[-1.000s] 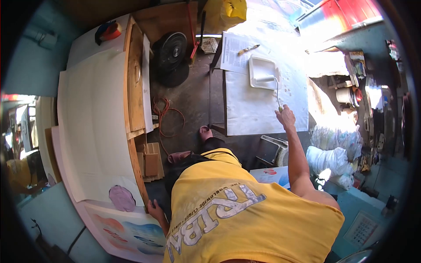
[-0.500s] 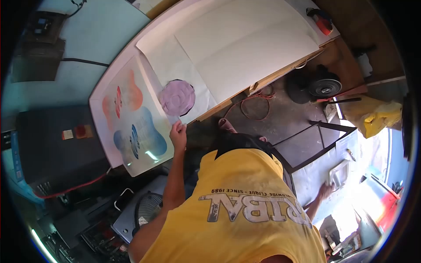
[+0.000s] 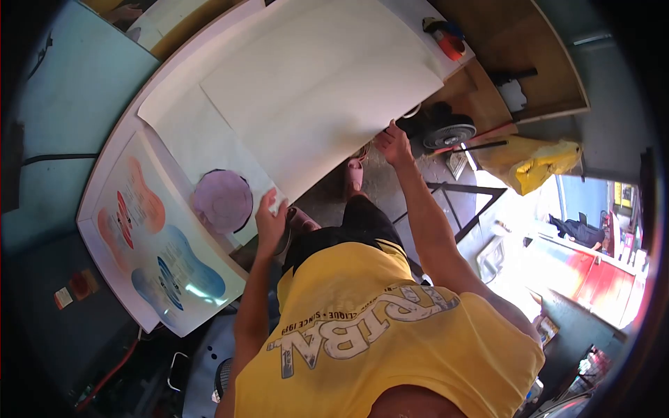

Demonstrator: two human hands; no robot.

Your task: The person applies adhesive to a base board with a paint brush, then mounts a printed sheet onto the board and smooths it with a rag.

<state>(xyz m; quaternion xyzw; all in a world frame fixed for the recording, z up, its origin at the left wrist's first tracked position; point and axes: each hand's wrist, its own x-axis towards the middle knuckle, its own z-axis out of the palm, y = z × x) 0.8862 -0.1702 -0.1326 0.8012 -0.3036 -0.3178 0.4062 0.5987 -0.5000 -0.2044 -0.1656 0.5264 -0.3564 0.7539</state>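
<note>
A large white sheet (image 3: pixel 334 76) covers much of the table, with its near edge toward my body. At that edge, my left hand (image 3: pixel 272 221) is closed with its fingertips on the near left part of the sheet. Farther right along the same edge, my right hand (image 3: pixel 395 145) has its fingers curled at the sheet, thumb pointing up; its grip is partly hidden. A round lilac, cloth-like piece with a dark rim (image 3: pixel 223 200) lies just left of my left hand. Beyond it is a printed sheet (image 3: pixel 164 237) with orange and blue shapes under a glossy surface.
A red and black tape dispenser-like object (image 3: pixel 446 40) sits at the table's far right corner. A black fan (image 3: pixel 449 132) stands on the floor beyond my right hand. Dark metal frame bars (image 3: pixel 481 223) and a yellow bag (image 3: pixel 540 166) are to the right.
My right hand has come from the pale surface at lower right up to the white sheet's near edge. My left hand stays near the lilac piece. The view has shifted right.
</note>
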